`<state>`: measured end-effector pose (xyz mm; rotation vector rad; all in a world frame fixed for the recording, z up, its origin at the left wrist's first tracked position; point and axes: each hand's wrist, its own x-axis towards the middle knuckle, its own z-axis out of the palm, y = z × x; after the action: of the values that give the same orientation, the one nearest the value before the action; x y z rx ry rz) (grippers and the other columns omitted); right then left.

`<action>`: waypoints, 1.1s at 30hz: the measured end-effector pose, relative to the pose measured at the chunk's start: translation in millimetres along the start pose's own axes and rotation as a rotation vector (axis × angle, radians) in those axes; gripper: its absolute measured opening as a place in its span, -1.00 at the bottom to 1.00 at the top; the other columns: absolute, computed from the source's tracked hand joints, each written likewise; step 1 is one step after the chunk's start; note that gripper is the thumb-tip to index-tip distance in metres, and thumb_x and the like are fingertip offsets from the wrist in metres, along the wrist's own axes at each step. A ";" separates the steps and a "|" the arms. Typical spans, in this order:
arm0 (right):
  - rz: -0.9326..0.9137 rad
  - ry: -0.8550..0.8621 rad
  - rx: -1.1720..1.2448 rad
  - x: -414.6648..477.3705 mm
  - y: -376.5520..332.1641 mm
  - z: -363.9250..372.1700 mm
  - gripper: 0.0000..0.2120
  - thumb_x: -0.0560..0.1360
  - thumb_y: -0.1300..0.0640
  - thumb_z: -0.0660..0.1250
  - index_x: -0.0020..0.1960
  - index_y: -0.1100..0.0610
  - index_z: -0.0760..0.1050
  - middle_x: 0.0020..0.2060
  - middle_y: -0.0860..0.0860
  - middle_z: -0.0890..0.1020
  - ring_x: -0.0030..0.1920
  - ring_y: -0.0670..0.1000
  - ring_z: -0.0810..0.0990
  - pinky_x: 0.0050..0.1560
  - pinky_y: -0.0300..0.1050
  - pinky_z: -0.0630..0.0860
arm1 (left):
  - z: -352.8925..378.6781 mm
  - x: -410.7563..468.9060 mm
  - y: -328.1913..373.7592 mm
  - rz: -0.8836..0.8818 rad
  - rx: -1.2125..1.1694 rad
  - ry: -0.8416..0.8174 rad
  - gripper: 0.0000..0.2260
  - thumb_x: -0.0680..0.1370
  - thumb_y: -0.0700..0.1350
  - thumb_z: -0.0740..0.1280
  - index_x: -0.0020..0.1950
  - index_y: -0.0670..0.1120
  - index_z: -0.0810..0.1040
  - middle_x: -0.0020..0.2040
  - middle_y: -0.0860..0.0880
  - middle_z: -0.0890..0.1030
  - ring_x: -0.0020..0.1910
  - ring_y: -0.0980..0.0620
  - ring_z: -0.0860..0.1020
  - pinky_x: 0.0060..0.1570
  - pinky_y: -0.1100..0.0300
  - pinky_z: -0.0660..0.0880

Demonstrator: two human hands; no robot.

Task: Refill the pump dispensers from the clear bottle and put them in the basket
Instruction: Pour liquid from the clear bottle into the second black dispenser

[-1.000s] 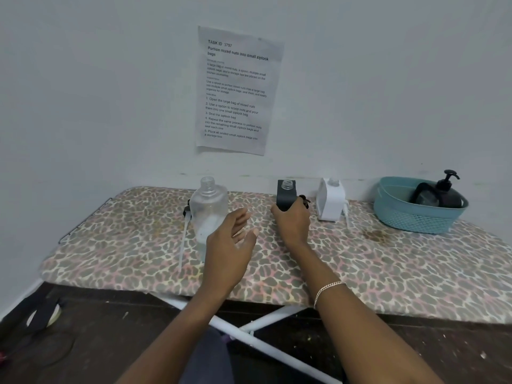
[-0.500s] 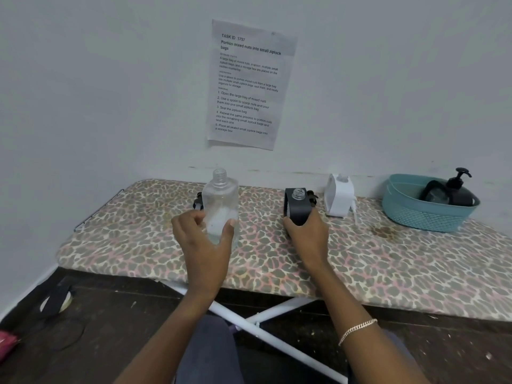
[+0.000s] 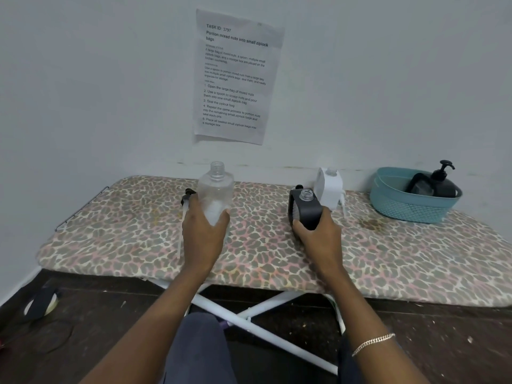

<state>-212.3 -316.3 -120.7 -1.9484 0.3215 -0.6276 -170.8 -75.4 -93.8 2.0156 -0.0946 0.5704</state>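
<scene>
My left hand (image 3: 203,232) grips the clear bottle (image 3: 215,189), which stands upright with no cap on the leopard-print board (image 3: 124,234). My right hand (image 3: 318,236) holds a black dispenser (image 3: 306,207) with its neck open and no pump on it. A white dispenser (image 3: 329,188), also without a pump, stands just behind the black one. A black pump head with a long white tube (image 3: 184,217) lies left of the clear bottle. At the far right, the teal basket (image 3: 407,206) holds a black pump dispenser (image 3: 443,180).
A printed sheet (image 3: 235,76) hangs on the wall behind the board. Another pump tube (image 3: 343,203) lies by the white dispenser. The board's white legs (image 3: 249,314) cross below its front edge. A dark stain (image 3: 371,224) marks the cover near the basket.
My left hand closed around the clear bottle, where a second ago it was open beside it. My right hand kept its hold on the black dispenser. The view shifted slightly.
</scene>
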 end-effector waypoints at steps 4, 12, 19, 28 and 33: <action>-0.037 -0.018 -0.001 -2.5 7.2 -8.6 -0.62 0.52 0.02 0.54 0.23 -0.09 0.43 0.01 -0.25 0.59 -0.03 -0.34 0.57 -0.15 -0.39 0.47 | 12.9 -4.7 9.8 0.121 0.053 -0.010 -0.47 0.61 -0.07 0.47 0.52 -0.13 0.38 0.30 -0.11 0.56 0.11 0.00 0.52 0.01 0.12 0.43; -0.054 -0.035 0.015 -3.0 16.8 -8.4 -0.52 0.51 -0.02 0.54 0.35 -0.10 0.43 0.15 -0.17 0.62 0.07 -0.23 0.60 0.04 -0.33 0.51 | 46.3 -5.3 12.1 0.285 0.252 -0.040 -0.49 0.55 -0.10 0.48 0.47 -0.11 0.44 0.20 -0.11 0.61 0.09 -0.15 0.61 -0.01 -0.19 0.60; -0.042 -0.050 0.079 -1.4 20.0 -12.0 -0.59 0.54 0.09 0.53 0.28 -0.13 0.44 0.08 -0.26 0.62 0.03 -0.41 0.57 -0.08 -0.53 0.47 | 64.5 -4.4 19.0 0.394 0.432 -0.058 -0.36 0.47 -0.13 0.56 0.50 -0.12 0.41 0.32 -0.14 0.58 0.22 -0.21 0.59 0.11 -0.22 0.54; -0.055 -0.052 0.111 -1.4 21.9 -10.8 -0.62 0.55 0.09 0.52 0.27 -0.10 0.46 0.07 -0.24 0.65 0.04 -0.33 0.61 -0.06 -0.49 0.49 | 77.9 -2.0 22.2 0.502 0.629 -0.015 -0.23 0.41 -0.11 0.63 0.56 -0.03 0.38 0.40 -0.10 0.56 0.31 -0.20 0.54 0.14 -0.21 0.47; -0.056 -0.051 0.113 -1.6 21.4 -10.9 -0.65 0.56 0.09 0.51 0.26 -0.11 0.46 0.05 -0.24 0.64 0.02 -0.33 0.61 -0.08 -0.47 0.50 | 82.3 -1.3 19.8 0.513 0.672 -0.027 -0.21 0.42 -0.15 0.60 0.60 0.02 0.35 0.43 -0.09 0.52 0.35 -0.20 0.49 0.20 -0.23 0.40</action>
<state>-218.7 -333.2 -136.5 -1.8673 0.1962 -0.6178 -148.8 -155.4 -110.5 2.6694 -0.5038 0.9942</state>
